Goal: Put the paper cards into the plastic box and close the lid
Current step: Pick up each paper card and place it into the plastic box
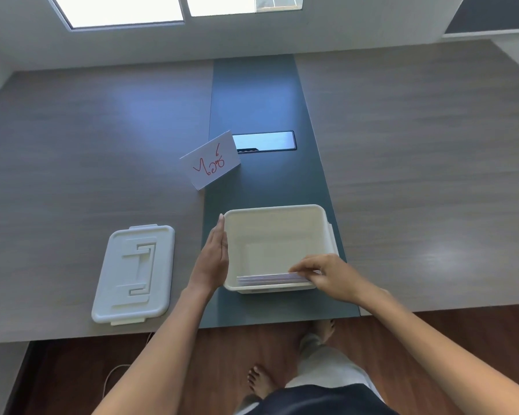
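Note:
A white plastic box [282, 214] stands open near the table's front edge on the dark centre strip. Inside it, against the near wall, a stack of paper cards [267, 278] stands on edge. My right hand [327, 275] pinches the right end of that stack at the box's near right corner. My left hand [215, 256] lies flat with fingers straight against the outside of the box's left wall. The box's white lid [134, 274] lies flat on the table to the left. One white card with red writing [212, 163] lies alone on the table beyond the box.
A recessed cable hatch [264, 141] sits in the dark strip [255, 94] behind the lone card. The table's front edge runs just below the box and lid, with wooden floor and my bare feet beneath. A white cable lies on the floor at the left.

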Demonstrator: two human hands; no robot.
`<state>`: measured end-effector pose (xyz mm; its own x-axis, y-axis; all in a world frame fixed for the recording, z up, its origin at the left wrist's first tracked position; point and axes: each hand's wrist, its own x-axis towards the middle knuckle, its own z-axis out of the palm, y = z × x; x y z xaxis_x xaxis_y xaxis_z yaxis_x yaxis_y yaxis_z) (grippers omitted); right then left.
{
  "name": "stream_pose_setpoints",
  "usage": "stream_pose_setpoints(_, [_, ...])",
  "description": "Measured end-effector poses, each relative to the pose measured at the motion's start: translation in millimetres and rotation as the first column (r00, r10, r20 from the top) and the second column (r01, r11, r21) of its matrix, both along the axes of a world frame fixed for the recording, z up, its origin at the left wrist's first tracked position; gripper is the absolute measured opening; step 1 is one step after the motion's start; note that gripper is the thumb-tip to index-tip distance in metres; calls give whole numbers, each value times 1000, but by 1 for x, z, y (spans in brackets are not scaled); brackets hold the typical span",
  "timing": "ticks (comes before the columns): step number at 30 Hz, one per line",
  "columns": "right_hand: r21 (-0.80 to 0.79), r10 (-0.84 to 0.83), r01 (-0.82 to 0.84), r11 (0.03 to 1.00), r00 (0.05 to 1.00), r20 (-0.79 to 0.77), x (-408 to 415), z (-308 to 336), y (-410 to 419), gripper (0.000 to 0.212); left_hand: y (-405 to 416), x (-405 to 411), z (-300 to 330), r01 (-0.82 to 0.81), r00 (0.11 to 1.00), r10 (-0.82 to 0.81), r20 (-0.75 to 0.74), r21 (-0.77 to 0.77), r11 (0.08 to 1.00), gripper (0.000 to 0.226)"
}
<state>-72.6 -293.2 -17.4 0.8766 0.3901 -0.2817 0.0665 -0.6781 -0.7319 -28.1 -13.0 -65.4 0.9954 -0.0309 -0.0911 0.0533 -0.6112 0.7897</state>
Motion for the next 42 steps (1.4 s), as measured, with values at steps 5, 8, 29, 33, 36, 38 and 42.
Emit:
stream_pose_setpoints(5, [-139,125,-127,982,992,-23,7,8,1,31,0,0,2,7,1000,-7,-4,-1,1000,51])
stream_pose_setpoints(8, [-108,102,-95,990,993,59,19,20,1,32,0,0,1,15,1000,-15,-5,-1,1000,51])
stream_pose_setpoints(29, [-384,233,-79,920,899,371,248,52,81,47,2,-1,2,6,999,-6,-33,14,1000,52])
stream_pose_setpoints(33, [-422,290,-125,898,889,355,285,41,109,48,3,0,2,-8,999,9,-32,13,1000,52])
stream_pose_setpoints(36, [-471,321,-135,872,884,341,309,31,125,52,3,-3,3,-3,999,3,-39,3,1000,51])
stream_pose_setpoints(38, [-522,351,-154,839,886,303,325,24,137,56,3,-2,1,6,999,-6,-50,0,1000,52])
stream_pose_setpoints(42, [-596,386,-163,786,883,267,352,19,152,64,2,-2,3,21,999,-21,-45,-8,1000,52])
